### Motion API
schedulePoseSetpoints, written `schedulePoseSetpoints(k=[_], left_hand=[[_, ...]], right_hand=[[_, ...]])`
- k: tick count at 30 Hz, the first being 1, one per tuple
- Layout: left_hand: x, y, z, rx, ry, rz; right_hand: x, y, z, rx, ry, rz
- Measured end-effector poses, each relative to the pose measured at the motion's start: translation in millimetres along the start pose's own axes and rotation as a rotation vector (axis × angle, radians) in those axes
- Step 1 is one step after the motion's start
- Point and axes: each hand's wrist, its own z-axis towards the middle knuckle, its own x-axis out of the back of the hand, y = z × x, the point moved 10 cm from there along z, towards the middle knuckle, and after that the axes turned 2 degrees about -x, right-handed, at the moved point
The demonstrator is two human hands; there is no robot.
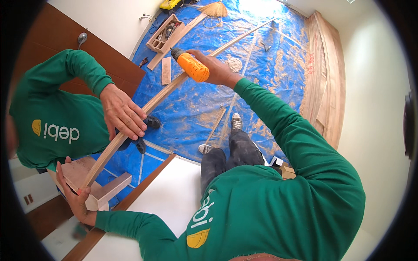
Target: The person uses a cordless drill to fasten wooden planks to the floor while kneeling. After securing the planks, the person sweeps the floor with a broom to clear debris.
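A long, narrow wooden strip (167,90) slants across the view from lower left to the far top. At its near end, my left hand (77,201) is closed around the wood, thumb on one side and fingers on the other. My right hand (214,68) grips an orange cordless drill (194,68) just over the strip, its black chuck aimed to the upper left. The drill's handle is mostly hidden by my hand. Between my hands, a co-worker's hand (123,112) lies flat on the strip. Below the strip's near end are wooden pieces (114,190).
A blue tarp (183,126) strewn with sawdust covers the floor. Long boards (324,74) are stacked along the right wall. Farther off lie a wooden toolbox (153,44), a short board (166,71) and a straw broom (214,8). The co-worker (69,117) stands at left.
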Motion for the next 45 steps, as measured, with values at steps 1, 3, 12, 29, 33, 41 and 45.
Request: schedulePoseSetpoints(k=[1, 3, 12, 29, 33, 41, 45], left_hand=[[-2.8, 3.3, 0.5, 0.014, 0.002, -0.007], [-13.1, 15.8, 1.3, -0.007, -0.056, -0.041], [-75.0, 65.2, 1.6, -0.318, -0.092, 0.391], [-451.9, -110.8, -40.8, 0.159, -0.298, -0.253], [-586.2, -224.1, -51.0, 0.365, -0.333, -0.425], [-769.8, -520.5, -49.5, 0.594, -0.253, -0.644], [-823.1, -642.0, -35.7, 0.665, -0.232, -0.661]], right_hand=[[5.5, 5.1, 0.7, 0.015, -0.003, -0.020], [22.7, 7.6, 3.6, 0.139, 0.016, 0.024], [114.6, 51.5, -13.1, 0.256, 0.035, -0.101], [136.3, 420.3, -32.1, -0.509, -0.547, -0.106], [113.0, 508.0, -44.0, -0.563, -0.386, -0.175], [-57.5, 477.9, -168.1, -0.725, -0.049, 0.331], [-205.8, 455.9, -218.4, -0.900, -0.090, 0.557]])
